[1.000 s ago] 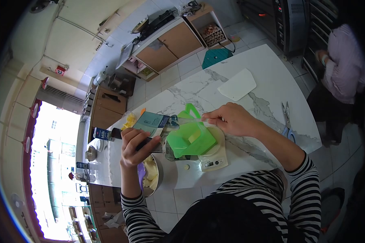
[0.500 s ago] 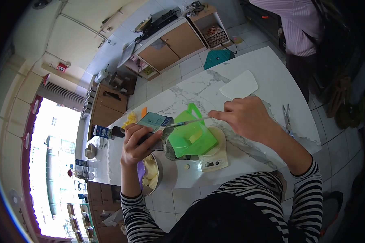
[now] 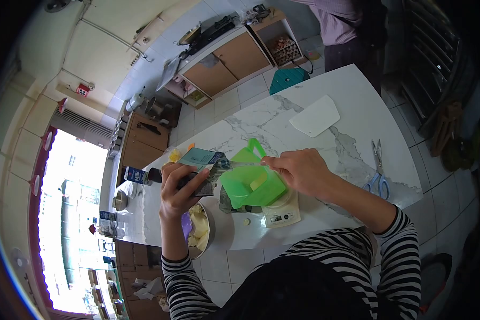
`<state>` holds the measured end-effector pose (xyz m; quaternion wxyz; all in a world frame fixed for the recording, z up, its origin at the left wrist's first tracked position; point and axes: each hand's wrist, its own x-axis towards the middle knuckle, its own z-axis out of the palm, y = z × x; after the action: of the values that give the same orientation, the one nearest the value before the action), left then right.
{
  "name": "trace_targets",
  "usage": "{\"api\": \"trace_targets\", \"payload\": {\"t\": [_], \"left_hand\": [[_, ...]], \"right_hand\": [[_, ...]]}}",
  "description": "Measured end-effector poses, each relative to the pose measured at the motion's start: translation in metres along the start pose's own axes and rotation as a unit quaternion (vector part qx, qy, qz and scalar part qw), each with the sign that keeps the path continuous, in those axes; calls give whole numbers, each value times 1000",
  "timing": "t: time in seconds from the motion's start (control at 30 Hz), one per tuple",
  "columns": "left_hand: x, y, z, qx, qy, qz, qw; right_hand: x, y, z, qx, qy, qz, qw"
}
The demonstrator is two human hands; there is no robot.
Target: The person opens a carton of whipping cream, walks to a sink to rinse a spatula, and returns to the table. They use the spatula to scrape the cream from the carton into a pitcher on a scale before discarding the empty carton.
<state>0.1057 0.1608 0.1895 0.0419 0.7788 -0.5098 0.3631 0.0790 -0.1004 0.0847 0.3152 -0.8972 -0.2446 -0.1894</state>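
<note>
Our left hand (image 3: 177, 189) is curled around a teal-topped carton (image 3: 197, 157), fingers wrapped over its near side. With thumb and fingertips of our right hand (image 3: 301, 169) we pinch the end of a clear plastic strip (image 3: 240, 166), which stretches across from the carton. Between our hands, toward 8 to 9 o'clock from the right one, a green container (image 3: 240, 193) sits over a kitchen scale (image 3: 285, 217); we see something pale yellow in or through it. From our left hand, a metal bowl (image 3: 212, 232) lies at 5 o'clock and a milk carton (image 3: 135, 175) between 9 and 10. From our right hand, scissors (image 3: 380, 169) lie at 3 o'clock, a white board (image 3: 317, 116) just past 12. Farther out that way stands another person (image 3: 336, 24).
</note>
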Motion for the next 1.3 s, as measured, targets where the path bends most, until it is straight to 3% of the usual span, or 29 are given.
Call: {"api": "trace_targets", "payload": {"t": [0.07, 0.13, 0.27, 0.33, 0.47, 0.53, 0.77, 0.97, 1.07, 1.3], "left_hand": [[0, 0, 1, -13, 7, -11, 1000], [2, 3, 1, -40, 35, -36, 998], [4, 3, 1, -29, 38, -9, 999], [5, 3, 1, -17, 52, 22, 998], [-1, 3, 2, -14, 87, 40, 995], [-1, 6, 1, -14, 69, 48, 996], [-4, 6, 2, -32, 66, 84, 994], [-7, 2, 4, -18, 49, 88, 995], [-10, -2, 3, 7, 41, 71, 997], [-18, -9, 2, -16, 23, -72, 997]], "right_hand": [[1, 1, -2, 2, -5, -12, 1000], [1, 4, 5, -103, 118, -72, 985], [2, -1, 11, -109, 125, -54, 985], [5, -7, 5, -13, 48, 14, 999], [13, -3, -3, 84, -12, 49, 995], [17, -6, -18, 137, -111, 107, 979], [16, 29, -16, 231, -124, 47, 964], [14, 27, -35, 141, -161, 76, 974], [8, 32, -36, 116, -105, 38, 987], [3, 16, -42, -11, -15, -16, 1000]]}}
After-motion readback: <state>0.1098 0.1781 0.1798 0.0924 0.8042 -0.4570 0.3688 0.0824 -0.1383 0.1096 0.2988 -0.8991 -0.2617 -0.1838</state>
